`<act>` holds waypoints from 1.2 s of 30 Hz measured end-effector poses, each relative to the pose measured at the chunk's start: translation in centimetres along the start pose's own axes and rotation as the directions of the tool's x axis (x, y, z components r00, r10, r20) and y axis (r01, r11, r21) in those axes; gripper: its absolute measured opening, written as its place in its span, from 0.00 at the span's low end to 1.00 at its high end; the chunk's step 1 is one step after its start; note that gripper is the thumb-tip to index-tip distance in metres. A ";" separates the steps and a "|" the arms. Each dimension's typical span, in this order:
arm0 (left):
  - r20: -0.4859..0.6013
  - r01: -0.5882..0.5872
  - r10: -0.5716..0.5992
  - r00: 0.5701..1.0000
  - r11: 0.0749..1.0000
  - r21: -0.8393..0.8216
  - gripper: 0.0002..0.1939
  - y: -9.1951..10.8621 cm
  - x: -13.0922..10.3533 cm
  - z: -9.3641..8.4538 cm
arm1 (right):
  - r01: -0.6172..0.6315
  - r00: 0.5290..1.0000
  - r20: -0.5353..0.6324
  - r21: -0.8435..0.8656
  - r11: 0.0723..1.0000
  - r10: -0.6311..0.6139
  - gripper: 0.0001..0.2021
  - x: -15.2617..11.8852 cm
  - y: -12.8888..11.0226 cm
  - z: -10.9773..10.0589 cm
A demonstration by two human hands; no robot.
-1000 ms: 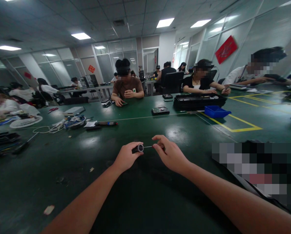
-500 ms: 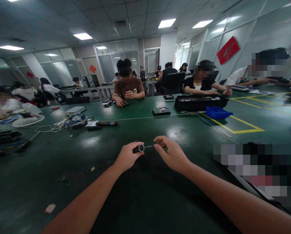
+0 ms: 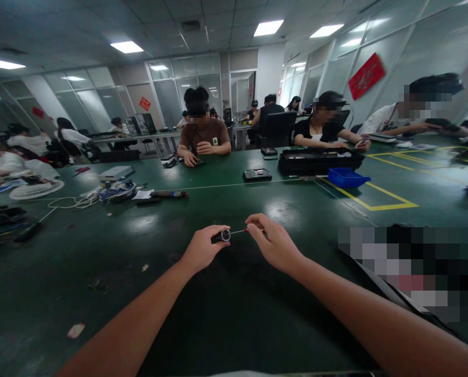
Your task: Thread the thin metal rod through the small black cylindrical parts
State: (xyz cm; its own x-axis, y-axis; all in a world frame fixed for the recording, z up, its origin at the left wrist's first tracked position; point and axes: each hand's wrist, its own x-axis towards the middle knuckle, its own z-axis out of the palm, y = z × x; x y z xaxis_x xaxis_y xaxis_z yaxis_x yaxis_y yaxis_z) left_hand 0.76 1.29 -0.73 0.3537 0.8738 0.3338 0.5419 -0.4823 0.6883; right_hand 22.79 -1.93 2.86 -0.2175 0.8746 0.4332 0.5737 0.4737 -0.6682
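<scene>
My left hand (image 3: pixel 200 248) is closed on a small dark cylindrical part (image 3: pixel 225 235), whose round end with a silvery rim faces me. What the part is I cannot make out. Between thumb and bent fingers, my right hand (image 3: pixel 275 241) grips a screwdriver (image 3: pixel 240 231) with a thin metal shaft and a reddish handle, mostly hidden by the fingers. The shaft points left and its tip meets the side of the cylindrical part; whether it sits in a screw is too small to tell. Both hands are above the green table (image 3: pixel 234 314).
Farther across the table lie a hard drive (image 3: pixel 257 174), a long black housing (image 3: pixel 320 162) and a blue tray (image 3: pixel 346 178). Cables (image 3: pixel 116 191), a dark tool with a red tip (image 3: pixel 169 194) and a white fan-like part (image 3: pixel 36 189) are at left. Co-workers sit opposite.
The view has shifted slightly, so the table and hands sit a little higher and farther left in the picture. Both hands keep their grips, the screwdriver still against the cylindrical part.
</scene>
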 end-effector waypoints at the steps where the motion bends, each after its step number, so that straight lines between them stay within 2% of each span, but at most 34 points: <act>1: 0.005 -0.004 0.004 1.000 1.000 -0.001 0.20 0.0 0.0 0.0 | -0.011 1.000 0.017 -0.015 1.000 0.011 0.12 0.0 0.0 0.0; 3: 0.013 -0.007 0.007 1.000 1.000 0.000 0.20 0.1 0.0 0.0 | -0.015 0.999 0.035 -0.040 0.999 0.016 0.14 0.0 0.0 -0.1; 5: 0.014 -0.005 0.005 1.000 1.000 -0.001 0.20 0.2 0.0 0.0 | 0.004 1.000 0.018 -0.038 0.999 -0.004 0.11 -0.1 0.1 0.0; 9: -0.014 0.002 -0.002 1.000 1.000 -0.010 0.21 -0.1 -0.1 -0.1 | 0.027 0.999 -0.020 0.004 1.000 -0.027 0.13 -0.4 0.1 0.1; 15: 0.000 0.017 -0.017 1.000 1.000 -0.011 0.21 -0.6 -0.3 0.0 | -0.048 0.997 0.064 -0.048 0.998 0.051 0.14 -0.1 0.0 0.0; 21: 0.014 0.034 -0.034 0.999 0.999 0.015 0.21 -0.4 -0.4 -0.2 | -0.006 1.000 -0.004 0.021 1.000 0.006 0.12 -0.2 0.1 0.2; 23: 0.017 0.031 -0.031 0.999 0.999 0.029 0.21 -0.3 -0.4 -0.2 | -0.032 0.999 0.021 0.014 0.999 0.032 0.10 -0.2 0.2 0.1; 26: 0.012 0.028 -0.028 1.000 0.999 0.040 0.21 -0.2 -0.5 -0.2 | -0.086 0.994 0.062 -0.029 0.996 0.088 0.15 -0.1 0.3 0.0; 32: 0.013 0.029 -0.030 0.999 0.999 0.045 0.21 0.0 -0.4 -0.3 | -0.017 1.000 0.002 0.013 1.000 0.017 0.14 -0.2 0.5 0.3; 36: -0.014 0.035 -0.034 0.999 0.998 0.053 0.21 0.0 -0.5 -0.4 | -0.060 0.997 0.055 -0.015 0.998 0.061 0.13 -0.2 0.4 0.2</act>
State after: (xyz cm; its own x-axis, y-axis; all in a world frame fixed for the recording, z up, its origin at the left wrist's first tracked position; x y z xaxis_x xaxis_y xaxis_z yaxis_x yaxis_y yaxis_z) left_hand 0.27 0.93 -0.62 0.3247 0.8904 0.3190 0.5934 -0.4544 0.6644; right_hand 22.86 -1.87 2.43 -0.2255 0.9061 0.3580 0.5977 0.4189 -0.6836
